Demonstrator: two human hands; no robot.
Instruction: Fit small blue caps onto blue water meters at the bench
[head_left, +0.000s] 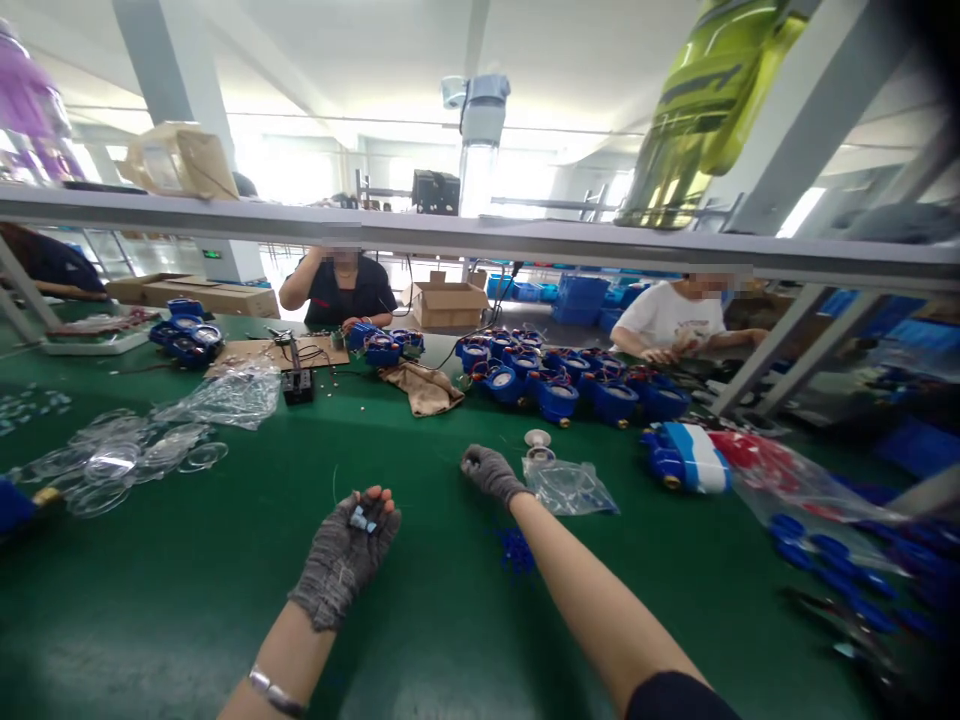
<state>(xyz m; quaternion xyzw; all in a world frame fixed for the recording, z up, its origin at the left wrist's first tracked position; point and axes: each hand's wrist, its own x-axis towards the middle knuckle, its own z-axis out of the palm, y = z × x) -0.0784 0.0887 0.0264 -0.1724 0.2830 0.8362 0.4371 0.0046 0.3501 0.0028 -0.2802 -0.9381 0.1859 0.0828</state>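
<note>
My left hand (349, 555), in a grey fingerless-tipped glove, is turned palm up with curled fingers around several small light-blue plastic pieces (363, 520). A fine wire-like strand rises beside it. Further forward, my gloved right hand (491, 474) is closed in a pinch above the green table; whatever its fingertips hold is too small to make out. Just right of that hand are a white spool (538, 443) and a clear plastic bag (571, 487). A little heap of dark-blue bits (516, 551) lies below the right wrist.
Blue water meters (556, 397) stand in rows at the back. Coiled clear wire (112, 460) and a plastic bag (232, 395) lie left. A wrapped blue meter (686, 458) sits right. A shelf (420, 232) crosses overhead; two co-workers sit opposite.
</note>
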